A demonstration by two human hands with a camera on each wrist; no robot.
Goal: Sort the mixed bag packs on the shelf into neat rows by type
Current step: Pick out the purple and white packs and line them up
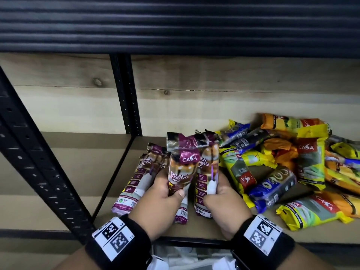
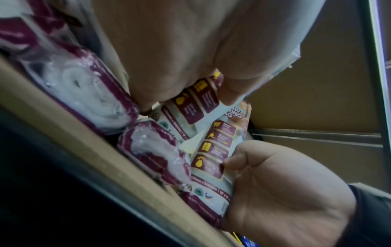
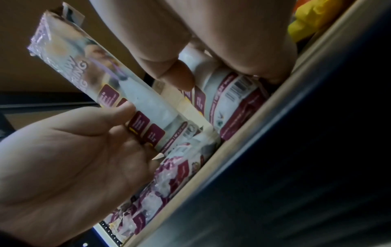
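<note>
Both hands hold maroon drawstring bag packs upright, side by side, near the shelf's front edge. My left hand grips one maroon pack, thumb on its front. Just to its right, my right hand grips a second maroon pack. Another maroon pack lies flat on the shelf to the left. In the left wrist view my left hand curls round its pack beside my right hand. The right wrist view has my right hand on its pack.
A loose pile fills the shelf's right side: yellow packs, a blue pack and orange packs. Bare shelf board lies to the left. A black upright stands at the back, and a slanted black post at the left.
</note>
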